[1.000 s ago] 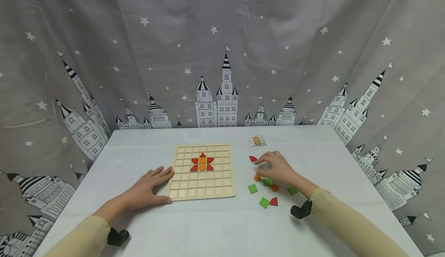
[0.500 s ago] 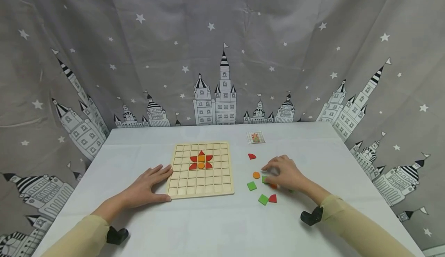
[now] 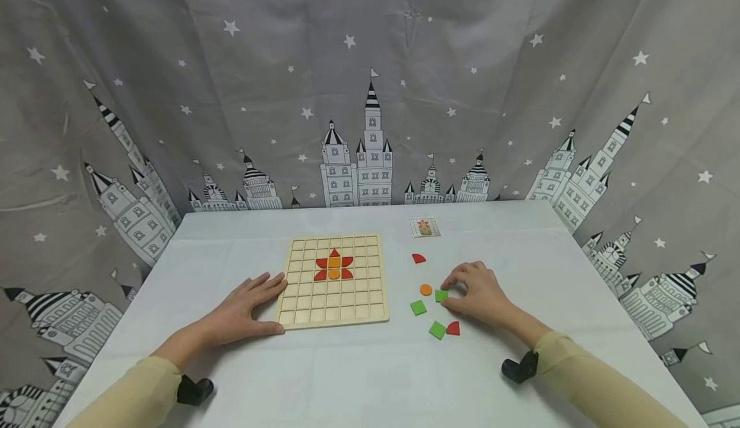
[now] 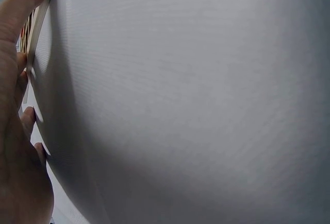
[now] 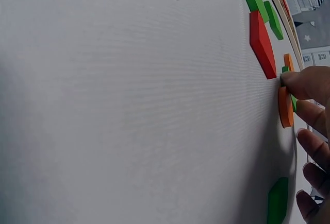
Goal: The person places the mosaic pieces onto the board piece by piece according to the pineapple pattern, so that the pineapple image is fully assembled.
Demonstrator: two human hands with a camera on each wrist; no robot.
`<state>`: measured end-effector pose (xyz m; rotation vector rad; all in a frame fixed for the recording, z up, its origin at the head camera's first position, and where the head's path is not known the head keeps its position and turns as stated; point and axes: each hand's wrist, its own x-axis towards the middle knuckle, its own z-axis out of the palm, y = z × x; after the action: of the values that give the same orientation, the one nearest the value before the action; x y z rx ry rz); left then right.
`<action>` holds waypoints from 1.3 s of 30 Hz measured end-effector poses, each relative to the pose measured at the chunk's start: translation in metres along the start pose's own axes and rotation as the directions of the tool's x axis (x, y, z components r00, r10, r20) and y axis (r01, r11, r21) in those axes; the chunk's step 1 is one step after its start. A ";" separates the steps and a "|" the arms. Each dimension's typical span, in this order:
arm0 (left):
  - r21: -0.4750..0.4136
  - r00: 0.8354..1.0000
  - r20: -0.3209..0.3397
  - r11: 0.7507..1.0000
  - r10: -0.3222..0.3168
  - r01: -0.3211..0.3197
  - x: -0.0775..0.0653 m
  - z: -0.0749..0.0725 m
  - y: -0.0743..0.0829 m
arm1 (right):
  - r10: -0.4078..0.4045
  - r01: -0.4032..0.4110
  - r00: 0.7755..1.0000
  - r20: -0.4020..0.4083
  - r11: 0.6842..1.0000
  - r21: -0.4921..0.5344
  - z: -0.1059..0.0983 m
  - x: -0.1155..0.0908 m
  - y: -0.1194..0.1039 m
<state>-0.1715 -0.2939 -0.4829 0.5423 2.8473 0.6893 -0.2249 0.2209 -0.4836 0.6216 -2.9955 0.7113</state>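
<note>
My left hand [image 3: 245, 309] lies with extended fingers against the left edge of a wooden grid board [image 3: 347, 303]; its thumb touches the board's edge in the left wrist view. Red and orange pieces form a figure in the board's cells. My right hand [image 3: 478, 293] pinches a green square tile [image 3: 441, 296] between thumb and index finger, low over the white table. Left of that tile lies an orange disc [image 3: 425, 290]. A second orange disc [image 5: 285, 108] shows under the right hand in the right wrist view, hidden from the head view.
Two green tiles [image 3: 418, 308] and a red quarter-circle piece [image 3: 453, 328] lie nearer the front. Another red quarter-circle [image 3: 419, 258] lies behind, below a small picture card [image 3: 424, 227]. One more green tile [image 5: 278, 201] is beside the right hand. A grey curtain [image 3: 260, 94] hangs behind.
My right hand has drawn back from the rear red quarter-circle, to the right and toward the front, and its fingers have closed on a green tile. The left hand stays at the board.
</note>
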 end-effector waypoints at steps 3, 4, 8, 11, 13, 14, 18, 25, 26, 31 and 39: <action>-0.003 1.000 0.002 1.000 0.000 0.000 0.000 0.001 -0.001 | -0.002 0.002 1.000 -0.006 1.000 0.008 0.000 0.002 0.000; -0.004 1.000 0.002 1.000 -0.001 0.001 0.000 0.001 -0.001 | -0.004 0.004 1.000 -0.008 1.000 0.011 0.000 0.003 0.000; -0.001 1.000 0.002 1.000 0.003 -0.003 0.001 0.003 -0.002 | -0.001 0.001 1.000 -0.002 0.999 0.037 -0.001 0.007 0.006; 0.000 1.000 0.006 1.000 0.002 -0.002 0.001 0.003 -0.002 | 0.018 -0.021 0.999 0.036 0.997 0.079 -0.002 0.009 0.012; 0.003 1.000 0.009 1.000 -0.001 0.001 0.001 0.003 -0.002 | 0.030 -0.037 0.997 0.067 0.993 0.113 -0.004 0.009 0.016; 0.004 1.000 0.009 1.000 -0.004 0.003 0.001 0.003 -0.002 | 0.033 -0.043 0.996 0.080 0.991 0.128 -0.005 0.010 0.018; 0.010 1.000 0.008 1.000 -0.007 0.007 0.001 0.002 -0.002 | 0.039 -0.056 0.993 0.107 0.985 0.162 -0.009 0.011 0.022; 0.008 1.000 0.004 1.000 -0.002 0.002 0.001 0.001 -0.002 | 0.026 -0.042 0.995 0.100 0.985 0.166 -0.007 0.013 0.023; 0.009 1.000 0.004 1.000 -0.003 0.002 0.001 0.001 -0.002 | 0.020 -0.035 0.995 0.093 0.986 0.161 -0.006 0.013 0.023; 0.008 1.000 0.010 1.000 -0.011 0.011 0.001 0.002 -0.002 | -0.010 0.003 0.998 0.055 0.992 0.130 -0.003 0.011 0.023; 0.004 1.000 0.009 1.000 -0.007 0.007 0.000 -0.001 -0.001 | -0.062 0.061 0.998 0.004 0.992 0.109 -0.001 0.015 0.020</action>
<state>-0.1722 -0.2944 -0.4827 0.5337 2.8421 0.6780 -0.2463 0.2318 -0.4903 0.7185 -2.9458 0.8754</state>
